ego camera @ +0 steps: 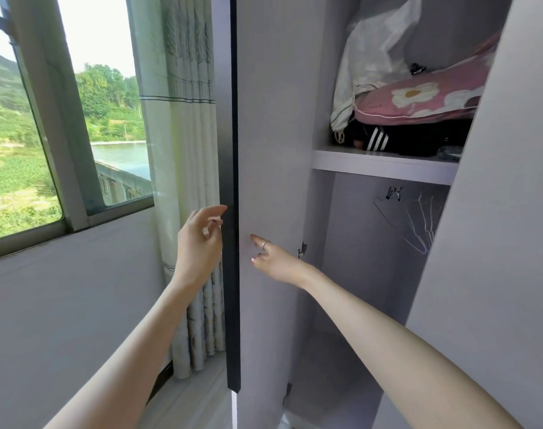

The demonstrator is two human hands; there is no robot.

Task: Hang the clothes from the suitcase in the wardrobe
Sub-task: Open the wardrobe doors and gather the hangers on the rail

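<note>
While wardrobe door (273, 150) stands ajar | left hand (202, 239) spread at edge | right hand (275, 258) spread, touching panel

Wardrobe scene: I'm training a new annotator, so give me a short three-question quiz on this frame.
1. True or false: the left wardrobe door stands open.
2. What lies on top on the shelf? A) pink flowered cushion B) a suitcase C) shoes
3. Fill in: below the shelf hang empty wire ____.

Key: 1 true. The left hand is at the door's dark edge, and the right hand reaches to its inner face, both holding nothing. 2 A. 3 hangers.
</note>
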